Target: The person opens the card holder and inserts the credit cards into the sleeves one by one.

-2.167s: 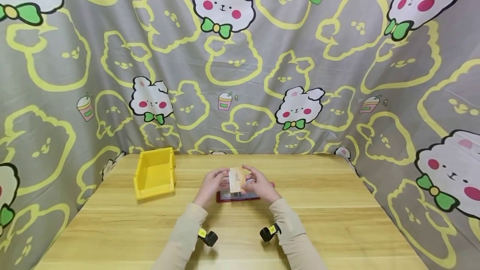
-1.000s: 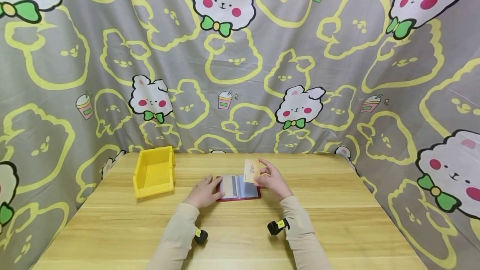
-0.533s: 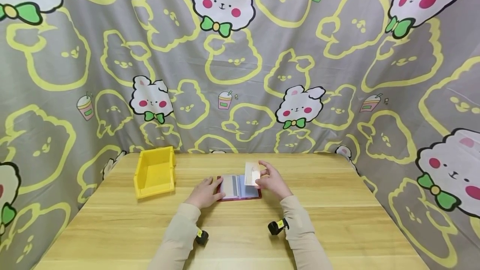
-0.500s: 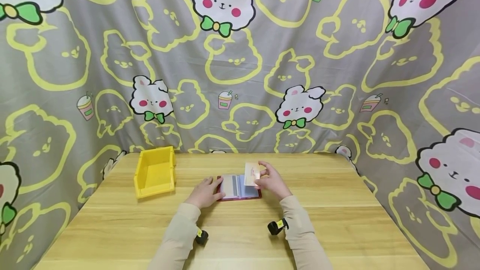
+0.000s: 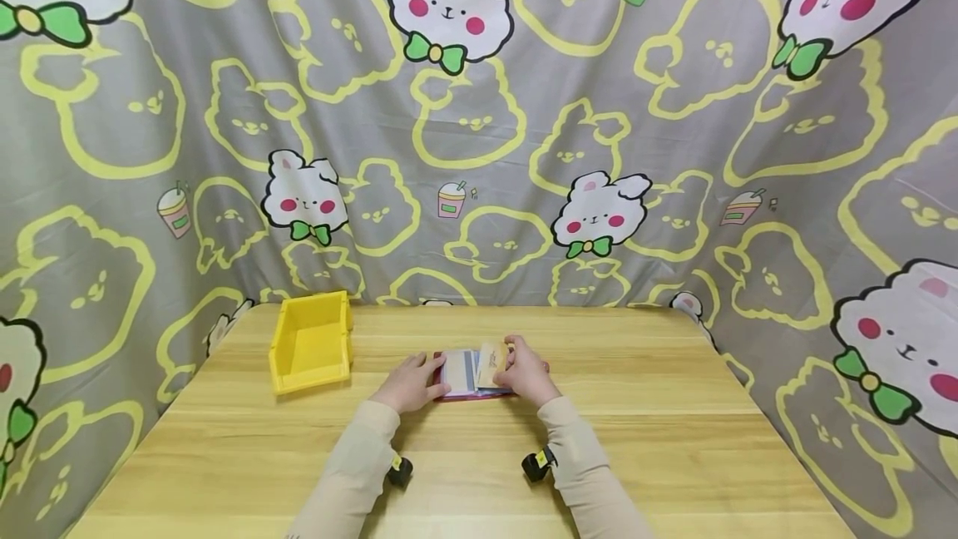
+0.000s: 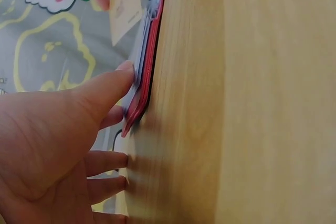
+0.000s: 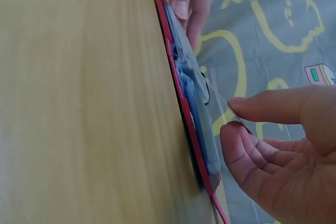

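Note:
In the head view a red-covered card holder [image 5: 458,373] lies spread on the table, its clear sleeves showing. My left hand [image 5: 407,383] rests at its left edge; in the left wrist view the thumb [image 6: 113,85] presses on the sleeves, and the lower fingers reach down to the tabletop. Between thumb and fingertips my right hand [image 5: 526,370] pinches a pale orange card [image 5: 491,363], tilted over the right-hand page. Seen nearly edge-on in the right wrist view, the card's lower edge is near the sleeves; whether it is inside one I cannot tell.
A yellow plastic bin [image 5: 347,346] stands at the back left of the wooden table [image 5: 636,439]. A grey patterned curtain [image 5: 479,140] hangs behind and along both sides. Each wrist wears a small black camera.
Both hands held the card at first; the left hand then moved to the card holder's left edge. Since half a second ago the right hand has brought the card lower and leftward over the right page.

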Available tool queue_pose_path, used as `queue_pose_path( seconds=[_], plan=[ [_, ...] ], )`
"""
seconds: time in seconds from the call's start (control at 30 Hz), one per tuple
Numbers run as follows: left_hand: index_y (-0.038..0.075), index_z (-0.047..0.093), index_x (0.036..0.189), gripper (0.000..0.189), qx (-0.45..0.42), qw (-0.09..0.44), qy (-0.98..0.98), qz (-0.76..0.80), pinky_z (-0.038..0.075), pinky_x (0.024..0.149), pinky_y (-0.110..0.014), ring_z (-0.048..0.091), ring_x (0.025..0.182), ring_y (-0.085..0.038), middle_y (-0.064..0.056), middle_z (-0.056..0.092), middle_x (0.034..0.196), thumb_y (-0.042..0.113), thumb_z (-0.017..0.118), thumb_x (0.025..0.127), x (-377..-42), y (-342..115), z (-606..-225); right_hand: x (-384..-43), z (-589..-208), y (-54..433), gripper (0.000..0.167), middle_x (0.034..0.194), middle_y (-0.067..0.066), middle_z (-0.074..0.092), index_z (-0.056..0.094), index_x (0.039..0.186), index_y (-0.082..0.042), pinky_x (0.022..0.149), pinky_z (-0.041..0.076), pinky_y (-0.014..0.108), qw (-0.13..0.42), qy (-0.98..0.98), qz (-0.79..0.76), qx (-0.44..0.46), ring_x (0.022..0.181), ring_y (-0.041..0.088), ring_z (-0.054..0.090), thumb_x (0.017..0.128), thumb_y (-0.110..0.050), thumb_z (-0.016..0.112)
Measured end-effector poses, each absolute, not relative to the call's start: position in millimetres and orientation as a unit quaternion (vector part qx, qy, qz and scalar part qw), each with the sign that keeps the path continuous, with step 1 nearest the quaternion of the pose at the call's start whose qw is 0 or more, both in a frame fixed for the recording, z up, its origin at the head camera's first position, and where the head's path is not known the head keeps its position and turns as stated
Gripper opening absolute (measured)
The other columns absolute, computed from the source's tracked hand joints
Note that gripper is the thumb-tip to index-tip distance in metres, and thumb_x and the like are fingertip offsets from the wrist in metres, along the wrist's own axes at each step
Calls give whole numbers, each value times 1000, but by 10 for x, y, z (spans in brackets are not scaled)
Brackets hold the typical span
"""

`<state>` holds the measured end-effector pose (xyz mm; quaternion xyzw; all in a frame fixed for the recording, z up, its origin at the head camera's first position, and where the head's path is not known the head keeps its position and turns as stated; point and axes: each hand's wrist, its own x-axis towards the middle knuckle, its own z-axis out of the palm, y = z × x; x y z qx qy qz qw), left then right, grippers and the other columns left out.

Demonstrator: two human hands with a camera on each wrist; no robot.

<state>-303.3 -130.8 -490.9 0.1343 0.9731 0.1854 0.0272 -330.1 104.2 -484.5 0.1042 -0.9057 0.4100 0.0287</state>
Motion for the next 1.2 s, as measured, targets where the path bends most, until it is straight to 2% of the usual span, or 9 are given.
queue_pose_path(
  seconds=[0.07,0.23,0.37,0.5,0.73,0.9,1.03,1.2],
  plan=[
    [11,47,145,61,136,28,973,184,31,109,-66,36,138,-49,-31,39,148,41,61,94,-3040,-1304,-4915,-3304,-4858,1020,74,78,5,57,47,131,5,66,39,27,27,-902,418,104,65,11,48,65,1,79],
    [11,47,144,60,137,28,973,185,31,110,-65,36,138,-49,-31,39,148,42,61,94,-3027,-1305,-4907,-3292,-4865,971,75,76,4,51,42,136,10,51,47,21,-13,-881,463,99,53,8,49,68,7,75],
    [10,48,144,60,138,25,973,185,31,110,-65,36,137,-50,-32,39,148,41,61,94,-3008,-1311,-4875,-3289,-4867,936,77,73,1,49,39,138,13,47,51,23,-43,-871,479,101,47,7,50,70,7,74],
    [9,48,144,60,137,26,971,196,30,110,-66,35,138,-50,-32,39,148,41,61,94,-3001,-1314,-4863,-3296,-4871,914,76,71,0,48,39,138,14,47,52,23,-52,-871,475,110,45,7,50,71,7,74],
    [11,47,145,64,157,9,966,205,32,106,-69,37,134,-52,-35,41,145,50,56,95,-3000,-1334,-4896,-3300,-4858,905,75,76,2,48,41,139,12,47,49,22,-57,-878,464,107,46,8,53,73,7,74],
    [9,48,144,61,140,26,968,206,31,109,-67,35,138,-50,-32,39,148,42,61,94,-2972,-1315,-4831,-3292,-4833,872,76,74,3,48,40,141,13,47,50,22,-62,-882,454,115,46,9,51,73,6,73],
    [9,49,143,60,141,28,970,195,32,109,-66,36,137,-50,-32,40,147,41,62,94,-2969,-1308,-4830,-3306,-4828,834,75,74,7,52,42,139,14,47,50,22,-62,-892,429,124,47,9,52,71,5,74],
    [9,49,143,58,151,23,971,183,32,109,-65,36,137,-50,-32,40,147,40,60,95,-2990,-1316,-4865,-3342,-4822,786,71,85,12,62,48,135,12,60,50,25,-51,-912,385,132,66,14,57,71,2,77]
  ],
)
